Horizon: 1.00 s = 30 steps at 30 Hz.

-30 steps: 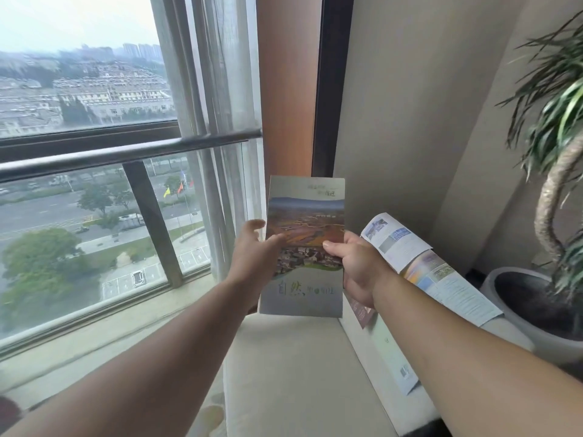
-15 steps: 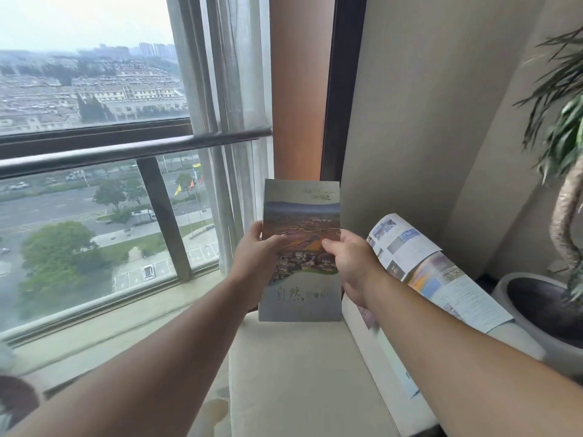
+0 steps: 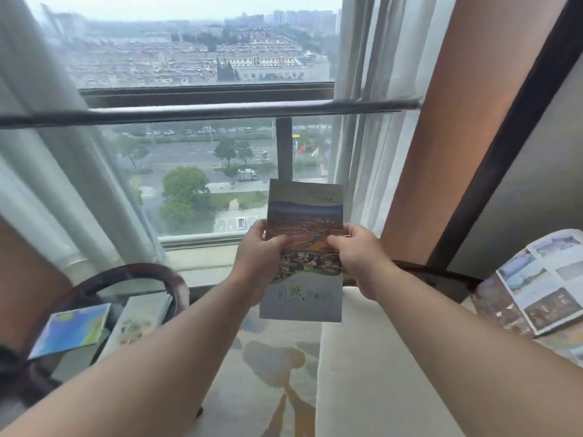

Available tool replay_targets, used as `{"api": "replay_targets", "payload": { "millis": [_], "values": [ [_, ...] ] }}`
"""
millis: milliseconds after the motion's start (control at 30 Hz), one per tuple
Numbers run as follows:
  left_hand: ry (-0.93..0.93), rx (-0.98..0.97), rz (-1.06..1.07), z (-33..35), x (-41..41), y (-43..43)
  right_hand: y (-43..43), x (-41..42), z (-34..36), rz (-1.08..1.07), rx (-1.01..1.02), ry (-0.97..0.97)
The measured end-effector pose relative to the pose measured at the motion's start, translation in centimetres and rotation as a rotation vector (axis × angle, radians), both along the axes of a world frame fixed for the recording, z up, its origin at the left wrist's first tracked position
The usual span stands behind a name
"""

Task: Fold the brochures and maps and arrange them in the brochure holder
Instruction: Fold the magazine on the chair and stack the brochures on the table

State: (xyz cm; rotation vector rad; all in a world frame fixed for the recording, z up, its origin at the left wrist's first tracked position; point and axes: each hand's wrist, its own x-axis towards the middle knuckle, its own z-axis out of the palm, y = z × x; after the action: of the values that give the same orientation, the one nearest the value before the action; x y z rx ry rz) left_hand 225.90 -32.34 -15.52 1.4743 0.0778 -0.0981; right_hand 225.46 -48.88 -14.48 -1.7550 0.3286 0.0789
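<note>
Centrally, one folded brochure [image 3: 304,247] is held upright in mid-air, cover toward the camera. The cover shows a landscape photo above a pale band with green characters.

- Left hand [image 3: 257,260]: grips the brochure's left edge about halfway up. Thumb lies on the cover and the fingers [image 3: 255,227] are curled round behind, clamped on the paper.
- Right hand [image 3: 356,257]: grips the right edge at about the same height. Thumb is on the cover and the fingers [image 3: 350,230] are wrapped round the back, also clamped on it.
- Both forearms run in from the bottom corners of the frame and meet at the brochure.

Behind the brochure is a window [image 3: 202,171] with a grey rail [image 3: 202,111] across it. Sheer curtains [image 3: 362,152] hang at either side. Streets, trees and buildings show far below.

Under the hands:
- patterned carpet [image 3: 271,357], centre bottom of the frame
- cream seat [image 3: 362,357], just right of the carpet

Right edge of the frame: an open leaflet [image 3: 542,285] with small photos lies spread out, well apart from the hands.

Lower left of the frame:
- A blue and yellow map [image 3: 71,329] lies on a table [image 3: 72,367].
- Pale folded leaflets [image 3: 138,316] sit just beside the map.
- A dark curved frame [image 3: 132,272] arcs over them. I cannot tell whether it is a chair or part of the table.
</note>
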Motion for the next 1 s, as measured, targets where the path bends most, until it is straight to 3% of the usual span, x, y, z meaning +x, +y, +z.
{"api": "replay_targets", "payload": {
  "millis": [200, 467, 700, 1000],
  "values": [
    [0.056, 0.124, 0.226, -4.9, 2.0, 16.7, 16.7, 4.5, -3.7, 0.141, -0.212, 0.034],
    [0.185, 0.315, 0.319, -13.0, 5.5, 38.2, 38.5, 9.7, -12.1, 0.261, -0.347, 0.166],
    [0.325, 0.477, 0.319, -21.3, 6.3, 45.9, 46.4, 11.5, -20.4, 0.372, -0.479, 0.262],
    [0.619, 0.660, 0.286, -33.2, 6.1, 48.2, 49.8, 11.1, -32.9, 0.496, -0.514, 0.472]
  ]
}}
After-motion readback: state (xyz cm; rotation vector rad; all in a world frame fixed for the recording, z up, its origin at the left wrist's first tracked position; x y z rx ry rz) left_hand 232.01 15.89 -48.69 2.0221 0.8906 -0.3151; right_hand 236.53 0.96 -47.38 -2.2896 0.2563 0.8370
